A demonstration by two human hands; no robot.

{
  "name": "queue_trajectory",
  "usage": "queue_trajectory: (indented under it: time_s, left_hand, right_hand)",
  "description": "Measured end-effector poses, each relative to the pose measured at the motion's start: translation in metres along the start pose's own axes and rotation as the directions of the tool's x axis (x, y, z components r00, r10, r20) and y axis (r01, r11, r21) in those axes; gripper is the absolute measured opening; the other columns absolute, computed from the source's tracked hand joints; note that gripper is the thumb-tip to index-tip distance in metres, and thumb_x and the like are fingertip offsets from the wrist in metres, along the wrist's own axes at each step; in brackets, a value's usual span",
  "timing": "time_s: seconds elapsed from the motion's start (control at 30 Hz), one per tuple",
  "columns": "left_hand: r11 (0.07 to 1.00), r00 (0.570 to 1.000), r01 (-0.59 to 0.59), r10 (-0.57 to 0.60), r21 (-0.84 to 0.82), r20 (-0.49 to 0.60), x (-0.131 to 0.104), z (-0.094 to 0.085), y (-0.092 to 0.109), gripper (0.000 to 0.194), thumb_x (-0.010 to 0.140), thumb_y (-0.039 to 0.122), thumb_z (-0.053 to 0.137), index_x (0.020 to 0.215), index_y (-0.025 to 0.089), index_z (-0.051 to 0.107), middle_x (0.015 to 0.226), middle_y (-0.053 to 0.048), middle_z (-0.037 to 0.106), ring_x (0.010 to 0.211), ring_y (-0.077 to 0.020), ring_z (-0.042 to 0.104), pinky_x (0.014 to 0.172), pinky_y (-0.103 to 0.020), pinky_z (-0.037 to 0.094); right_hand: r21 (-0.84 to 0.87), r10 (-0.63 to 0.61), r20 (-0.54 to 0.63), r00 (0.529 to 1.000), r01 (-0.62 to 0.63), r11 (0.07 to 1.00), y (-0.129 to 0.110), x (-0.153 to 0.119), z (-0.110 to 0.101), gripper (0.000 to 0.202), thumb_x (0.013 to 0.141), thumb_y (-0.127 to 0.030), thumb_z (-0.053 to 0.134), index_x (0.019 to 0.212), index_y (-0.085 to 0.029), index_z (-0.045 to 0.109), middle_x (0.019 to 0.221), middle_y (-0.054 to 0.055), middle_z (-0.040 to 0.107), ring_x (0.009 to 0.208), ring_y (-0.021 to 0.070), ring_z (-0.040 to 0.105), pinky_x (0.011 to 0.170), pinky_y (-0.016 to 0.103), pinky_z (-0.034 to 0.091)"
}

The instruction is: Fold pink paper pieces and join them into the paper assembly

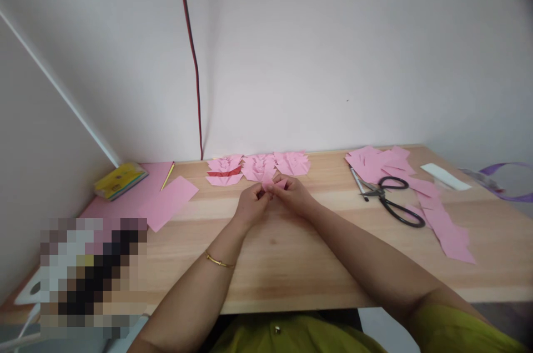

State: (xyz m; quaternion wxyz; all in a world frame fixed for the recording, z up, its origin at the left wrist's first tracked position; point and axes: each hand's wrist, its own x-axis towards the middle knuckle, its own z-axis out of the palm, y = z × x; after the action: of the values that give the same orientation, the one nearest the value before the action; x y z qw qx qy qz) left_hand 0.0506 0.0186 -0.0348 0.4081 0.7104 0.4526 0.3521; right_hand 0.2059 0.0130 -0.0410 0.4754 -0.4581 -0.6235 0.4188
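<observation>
Between my two hands, above the middle of the table, is a small piece of folded pink paper (268, 181). My left hand (252, 203) pinches it from the left, its fingers closed. From the other side my right hand (293, 196) grips the paper between thumb and fingers. Just beyond the hands lie rows of folded pink paper pieces (258, 167), with one red piece (224, 172) among those on the left. My fingers hide part of the paper being held.
Black-handled scissors (381, 192), a pen (358, 182) and pink paper scraps (443, 225) lie right, near a white strip (446, 176). Left are pink sheets (170, 203), a yellow pencil (167, 176) and a yellow pack (120, 180). A wall (316, 64) rises behind the wooden table (291, 264).
</observation>
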Motion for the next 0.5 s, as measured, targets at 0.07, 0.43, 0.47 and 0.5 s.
queue_trajectory:
  time_s: [0.07, 0.43, 0.47, 0.5]
  left_hand:
    - [1.0, 1.0, -0.005, 0.005, -0.01, 0.004, 0.0001, 0.0003, -0.0001, 0.015, 0.077, 0.029, 0.054, 0.072, 0.016, 0.06, 0.069, -0.001, 0.062, 0.066, -0.0131, 0.053, 0.065, -0.025, 0.039]
    - [1.0, 1.0, -0.001, 0.001, 0.005, 0.002, -0.0003, 0.0002, 0.0029, 0.019, 0.078, 0.032, 0.052, 0.07, 0.016, 0.06, 0.067, 0.0, 0.061, 0.063, -0.0129, 0.051, 0.062, -0.025, 0.038]
    - [1.0, 1.0, 0.0, 0.0, 0.007, -0.001, -0.0003, 0.0004, 0.0028, 0.019, 0.078, 0.032, 0.052, 0.07, 0.016, 0.06, 0.067, 0.0, 0.061, 0.063, -0.0129, 0.051, 0.061, -0.025, 0.038]
    - [1.0, 1.0, 0.0, 0.0, 0.007, -0.002, -0.0002, 0.0005, 0.0025, 0.018, 0.078, 0.031, 0.053, 0.07, 0.016, 0.06, 0.067, 0.0, 0.061, 0.063, -0.0128, 0.051, 0.061, -0.025, 0.038]
  right_hand:
    - [0.006, 0.005, -0.003, 1.0, -0.005, 1.0, 0.0001, -0.0003, -0.0002, 0.031, 0.078, -0.044, 0.06, 0.061, -0.018, 0.058, 0.073, 0.001, 0.059, 0.073, 0.0135, 0.055, 0.071, 0.026, 0.042]
    - [-0.011, 0.002, -0.001, 1.0, -0.002, 1.0, -0.0018, 0.0005, -0.0005, 0.033, 0.075, -0.048, 0.061, 0.059, -0.019, 0.059, 0.071, 0.001, 0.057, 0.072, 0.0138, 0.054, 0.068, 0.026, 0.042]
    - [-0.012, 0.002, 0.0, 1.0, -0.002, 1.0, -0.0017, 0.0005, -0.0005, 0.033, 0.075, -0.048, 0.062, 0.059, -0.019, 0.058, 0.071, 0.001, 0.056, 0.071, 0.0137, 0.053, 0.067, 0.026, 0.042]
    - [-0.011, 0.002, 0.001, 1.0, -0.002, 1.0, -0.0017, 0.0004, -0.0004, 0.034, 0.075, -0.048, 0.061, 0.058, -0.019, 0.058, 0.071, 0.001, 0.056, 0.071, 0.0136, 0.053, 0.067, 0.026, 0.041]
